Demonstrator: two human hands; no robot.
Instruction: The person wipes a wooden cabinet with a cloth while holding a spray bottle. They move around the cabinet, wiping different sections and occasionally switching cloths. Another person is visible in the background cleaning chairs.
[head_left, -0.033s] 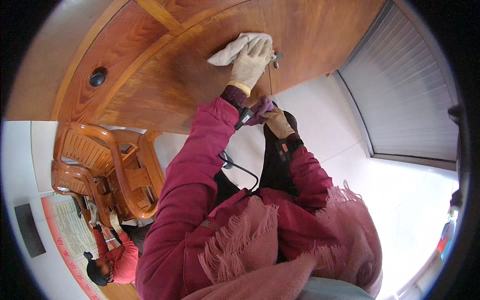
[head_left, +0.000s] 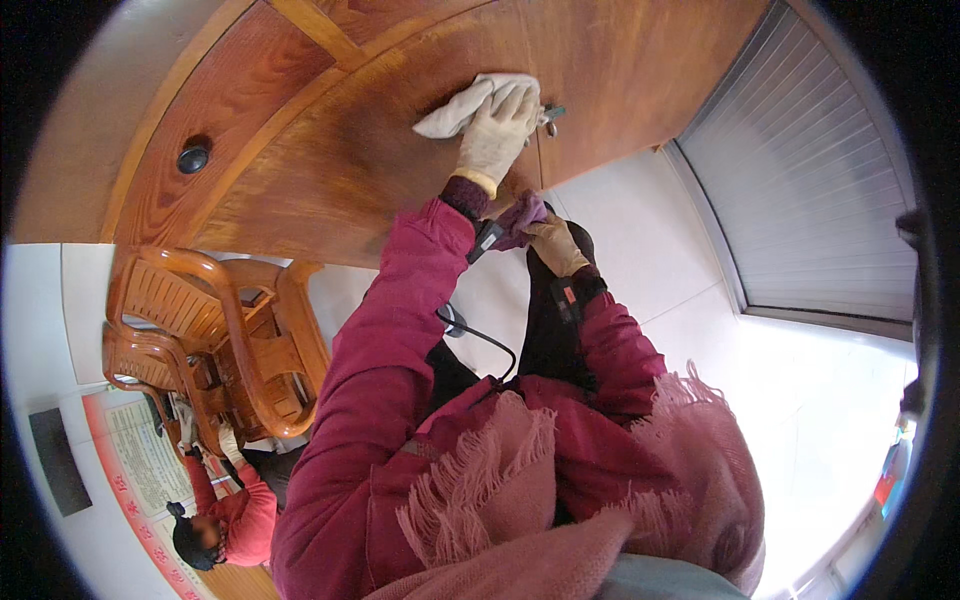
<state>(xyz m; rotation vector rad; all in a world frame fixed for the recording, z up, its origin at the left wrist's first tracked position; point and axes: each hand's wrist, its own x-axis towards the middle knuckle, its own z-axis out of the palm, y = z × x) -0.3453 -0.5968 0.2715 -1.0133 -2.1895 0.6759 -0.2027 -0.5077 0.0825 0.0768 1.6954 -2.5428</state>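
My left hand (head_left: pixel 497 137), in a pale work glove, presses a white cloth (head_left: pixel 455 112) against the brown wooden cabinet door (head_left: pixel 380 140). Its fingers lie bent over the cloth, close to a small metal lock with a key (head_left: pixel 551 118) at the seam between two doors. Lower down, my right hand (head_left: pixel 558 245), also gloved, is closed around a bunched purple cloth (head_left: pixel 520 218) in front of my knees. Part of the purple cloth is hidden behind my left cuff.
Wooden armchairs (head_left: pixel 240 330) stand at the left, where another person in red (head_left: pixel 245 520) has gloved hands on one. A grey slatted panel (head_left: pixel 815 180) rises at the right. Pale floor tiles (head_left: pixel 660 240) lie below the cabinet. A round black knob (head_left: pixel 193 158) sits on the wood.
My left hand and the white cloth have slid slightly down and to the left on the door. My right hand stays in place.
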